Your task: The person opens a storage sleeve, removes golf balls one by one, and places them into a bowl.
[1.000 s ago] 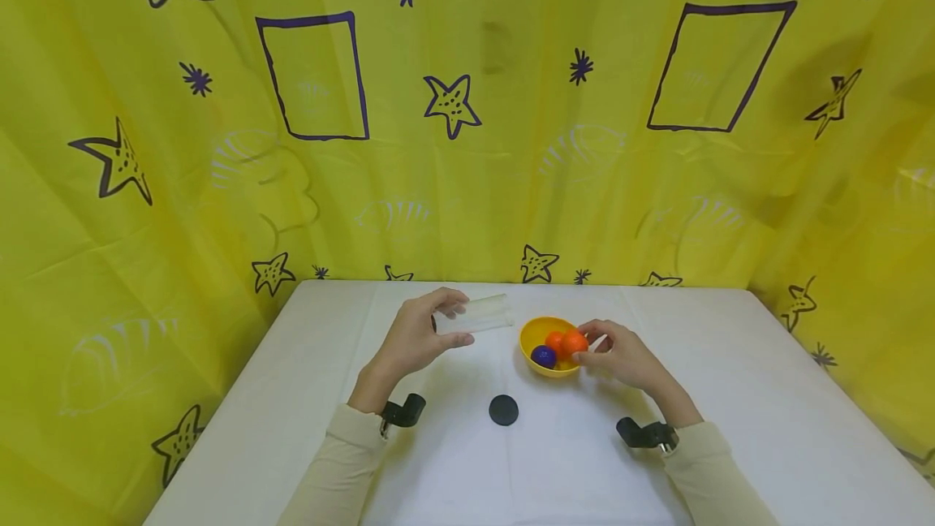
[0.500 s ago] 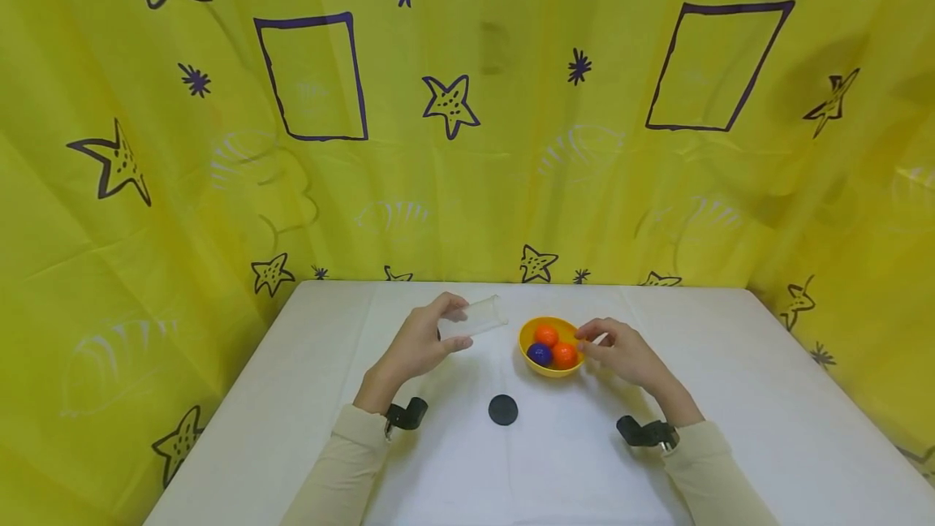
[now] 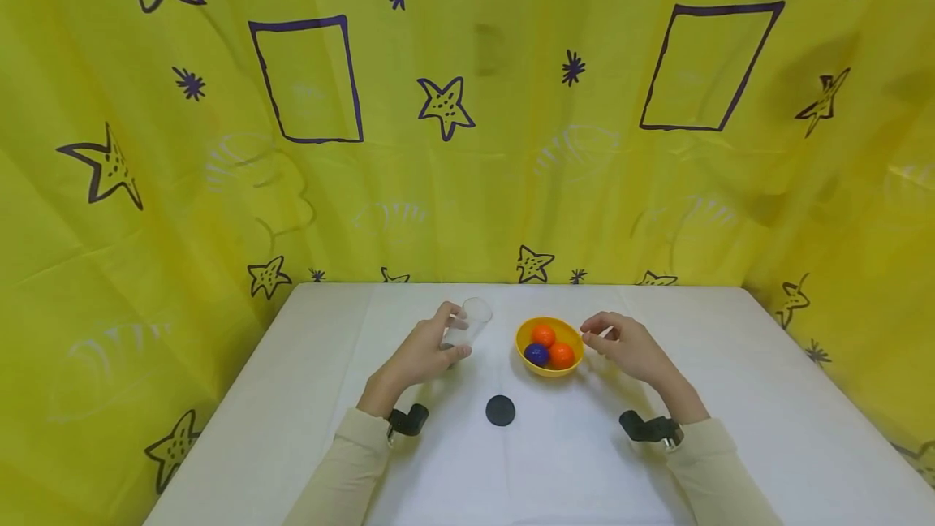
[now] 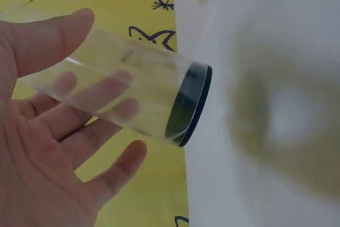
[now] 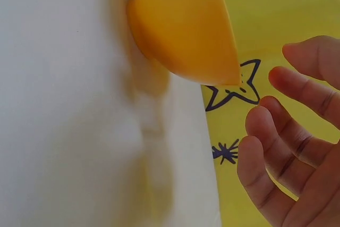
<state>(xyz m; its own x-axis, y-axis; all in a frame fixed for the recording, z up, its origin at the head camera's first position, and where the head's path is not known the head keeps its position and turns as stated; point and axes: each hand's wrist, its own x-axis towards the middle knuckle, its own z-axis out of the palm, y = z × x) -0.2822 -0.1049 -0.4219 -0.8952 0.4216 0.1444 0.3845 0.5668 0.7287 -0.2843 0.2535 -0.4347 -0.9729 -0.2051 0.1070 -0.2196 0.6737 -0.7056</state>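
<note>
My left hand (image 3: 427, 350) grips a clear plastic tube (image 3: 467, 323) with a dark base (image 4: 192, 104), held nearly upright just above the white table (image 3: 730, 396); thumb and fingers (image 4: 58, 33) wrap its wall. A yellow bowl (image 3: 523, 341) to its right holds two orange balls (image 3: 543, 335) and a purple ball (image 3: 536, 355). My right hand (image 3: 621, 343) hovers just right of the bowl (image 5: 180, 30), its fingers (image 5: 276, 131) loosely bent and holding nothing.
A black round lid (image 3: 500, 410) lies on the table in front of the bowl, between my two forearms. A yellow curtain (image 3: 467, 104) with stars hangs behind and at both sides of the table.
The tube has swung from lying sideways to nearly upright and come down toward the table. The right hand let go of an orange ball, which lies in the bowl, and drew back to the right.
</note>
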